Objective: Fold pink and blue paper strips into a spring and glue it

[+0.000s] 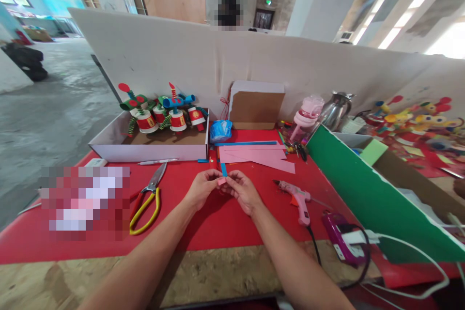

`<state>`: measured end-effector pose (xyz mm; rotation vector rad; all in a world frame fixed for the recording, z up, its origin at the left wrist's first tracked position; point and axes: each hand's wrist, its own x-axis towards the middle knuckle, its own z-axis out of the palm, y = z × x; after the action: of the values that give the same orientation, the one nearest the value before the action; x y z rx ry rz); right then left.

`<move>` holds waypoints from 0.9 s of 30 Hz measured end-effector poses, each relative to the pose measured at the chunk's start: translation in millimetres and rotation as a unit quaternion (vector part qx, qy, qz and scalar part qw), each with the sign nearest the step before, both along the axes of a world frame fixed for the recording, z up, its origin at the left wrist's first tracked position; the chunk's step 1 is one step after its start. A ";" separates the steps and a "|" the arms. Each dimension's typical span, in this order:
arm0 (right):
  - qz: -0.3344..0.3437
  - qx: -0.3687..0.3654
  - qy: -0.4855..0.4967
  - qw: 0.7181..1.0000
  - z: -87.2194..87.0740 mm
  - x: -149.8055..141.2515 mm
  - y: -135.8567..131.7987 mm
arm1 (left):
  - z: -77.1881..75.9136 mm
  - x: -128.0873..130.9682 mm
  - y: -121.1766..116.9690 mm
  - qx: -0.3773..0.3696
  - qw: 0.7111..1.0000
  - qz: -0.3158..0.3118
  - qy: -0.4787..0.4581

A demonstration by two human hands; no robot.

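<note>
Over the red-covered table, my left hand (204, 188) and my right hand (243, 191) meet fingertip to fingertip. Pinched between them are a blue paper strip (224, 170), which points away from me, and a short pink paper strip (221, 181) across its near end. My fingers partly cover where the two strips join, so I cannot tell if they are folded together. Just beyond my hands lie several pink paper strips (254, 155) and a long blue strip (250, 144). Yellow-handled shears (157, 196) rest to the left, a pink glue gun (298, 197) to the right.
A white box (152, 153) at back left holds several paper-cup figures (177, 120). Behind the strips stand a blue packet (221, 131) and a cardboard box (257, 106). A pink bottle (307, 115), green-sided box (363, 193) and purple power strip (343, 240) with cables occupy the right.
</note>
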<state>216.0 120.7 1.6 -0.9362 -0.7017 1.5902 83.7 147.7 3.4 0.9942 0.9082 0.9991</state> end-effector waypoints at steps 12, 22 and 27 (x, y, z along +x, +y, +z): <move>-0.059 0.019 -0.060 0.996 -6.1 -2.1 4.5 | -4.8 0.4 2.4 -0.036 0.998 -0.004 -0.049; -0.078 0.034 -0.055 0.995 -8.2 -6.1 3.7 | -3.9 0.1 0.4 0.017 1.000 -0.004 0.001; -0.046 0.039 -0.101 0.993 -7.9 -1.8 4.8 | -3.1 -0.6 1.4 0.033 0.999 0.006 0.020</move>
<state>214.2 125.5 -6.3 -1.0660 -0.8429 1.3892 83.0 149.1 0.3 1.0687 0.9209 1.0282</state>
